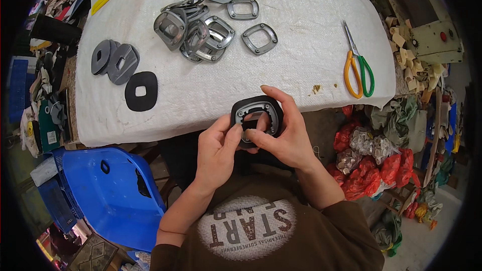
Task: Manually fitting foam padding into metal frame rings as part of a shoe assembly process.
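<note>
Both my hands hold one squarish grey metal frame [239,114] with a black pad [243,104] around its rim, just off the table's near edge. My left hand [219,145] grips its left side, thumb on the frame. On its right side is my right hand [286,135], with the thumb pressing at the lower inner edge and the forefinger raised along the upper right. A loose black pad [134,101] with a square hole lies to the left on the table. Beyond it are several grey pads [123,73]. Farther back, several bare metal frames [220,56] form a pile.
Scissors [354,59] with one orange and one green handle lie at the right of the white-covered table [301,40]. A blue plastic tub [108,190] stands below left. Red plastic bags [359,180] are heaped below right. A yellow strip [103,0] lies far left.
</note>
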{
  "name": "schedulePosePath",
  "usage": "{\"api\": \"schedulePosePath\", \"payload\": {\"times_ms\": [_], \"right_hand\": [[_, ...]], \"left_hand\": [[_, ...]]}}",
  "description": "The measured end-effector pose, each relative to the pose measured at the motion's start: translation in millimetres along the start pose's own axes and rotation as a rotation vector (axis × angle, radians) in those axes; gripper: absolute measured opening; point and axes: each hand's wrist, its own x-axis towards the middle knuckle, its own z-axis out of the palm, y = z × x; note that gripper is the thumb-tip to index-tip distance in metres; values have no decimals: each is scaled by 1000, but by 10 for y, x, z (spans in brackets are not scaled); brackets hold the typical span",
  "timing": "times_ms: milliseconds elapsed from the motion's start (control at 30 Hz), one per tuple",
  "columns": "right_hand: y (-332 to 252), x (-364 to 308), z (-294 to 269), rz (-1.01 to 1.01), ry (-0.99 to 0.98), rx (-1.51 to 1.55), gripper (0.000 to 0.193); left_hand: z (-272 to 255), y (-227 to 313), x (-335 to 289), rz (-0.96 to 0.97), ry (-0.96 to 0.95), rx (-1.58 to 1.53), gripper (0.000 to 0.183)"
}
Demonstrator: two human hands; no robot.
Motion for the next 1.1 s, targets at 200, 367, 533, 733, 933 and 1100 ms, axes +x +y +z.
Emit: {"api": "schedulePosePath", "payload": {"times_ms": [200,367,533,733,933,1100], "right_hand": [[-37,12,42,48,-30,-50,63],[54,21,58,-90,15,-200,60],[60,25,-37,-34,-45,-71,63],[41,-28,-56,-30,-43,262,67],[97,-22,-115,-61,25,210,61],[131,17,-143,-8,17,392,59]], "left_hand": [[-19,-26,-23,81,99,380,24],[-32,-47,3,138,90,492,22],[5,-31,25,8,98,42,22],[-42,-2,34,1,137,16,25],[-77,-30,-6,23,100,-12,28],[-82,-12,0,-8,51,-124,30]]}}
